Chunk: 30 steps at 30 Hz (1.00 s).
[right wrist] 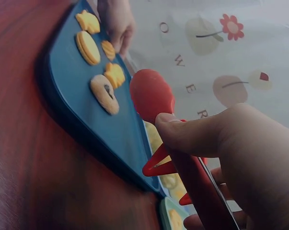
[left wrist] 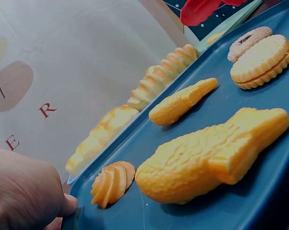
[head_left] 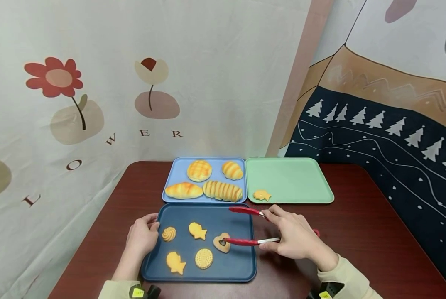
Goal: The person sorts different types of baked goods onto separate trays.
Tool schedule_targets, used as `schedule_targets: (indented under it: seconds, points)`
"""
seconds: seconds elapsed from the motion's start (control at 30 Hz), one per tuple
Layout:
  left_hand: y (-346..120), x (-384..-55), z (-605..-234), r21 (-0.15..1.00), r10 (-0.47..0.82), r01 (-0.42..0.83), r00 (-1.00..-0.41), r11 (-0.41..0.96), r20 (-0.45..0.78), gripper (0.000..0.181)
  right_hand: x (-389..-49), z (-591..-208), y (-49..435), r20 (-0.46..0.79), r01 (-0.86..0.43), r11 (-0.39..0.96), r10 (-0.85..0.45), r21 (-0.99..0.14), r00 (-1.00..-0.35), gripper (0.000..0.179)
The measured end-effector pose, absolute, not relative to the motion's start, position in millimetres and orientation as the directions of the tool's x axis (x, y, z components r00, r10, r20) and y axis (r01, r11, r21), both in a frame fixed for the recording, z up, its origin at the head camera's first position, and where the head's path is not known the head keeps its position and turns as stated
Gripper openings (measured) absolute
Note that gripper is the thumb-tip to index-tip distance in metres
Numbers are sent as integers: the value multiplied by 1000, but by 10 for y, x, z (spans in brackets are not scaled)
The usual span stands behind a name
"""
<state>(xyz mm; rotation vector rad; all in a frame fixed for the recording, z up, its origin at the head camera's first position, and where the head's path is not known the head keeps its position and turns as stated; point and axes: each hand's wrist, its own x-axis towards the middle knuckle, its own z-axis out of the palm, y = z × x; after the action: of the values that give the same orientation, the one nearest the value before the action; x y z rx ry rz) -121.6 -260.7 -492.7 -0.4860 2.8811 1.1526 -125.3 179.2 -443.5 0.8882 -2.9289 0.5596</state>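
Note:
My left hand pinches the left rim of a dark blue tray. In the left wrist view its thumb presses on the tray's corner. In my right hand is a pair of red tongs, its arms spread wide over the tray's right side. One tip overlaps a heart-shaped cookie with a dark centre; the other lies near the far right corner. Also on this tray are a swirl cookie, a round sandwich cookie and two fish-shaped cookies, the larger fish cookie nearer me.
Behind, a light blue tray carries several breads. A green tray adjoins it on the right, with one fish-shaped cookie at its near left corner. All stand on a dark brown table against a printed cloth.

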Motion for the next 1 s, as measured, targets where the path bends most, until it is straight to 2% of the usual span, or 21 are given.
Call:
schedule_targets:
  seconds: [0.2,0.5,1.0]
  points:
    - [-2607,-1224,-4928,669,-291,-284,-951,687,-105,39,-1209,-4494,1697,108,-578,751,-577,-318,-809,82]
    - [-2613,-1222,-4932,669,-292,-292,-949,684,-116,39,-1184,-4595,1662,115,-635,712,-634,-301,-765,66]
    - [-2619,-1230,-4902,673,-311,-305,-943,674,-116,37,-1160,-4602,1628,96,-639,701,-647,-317,-757,56]
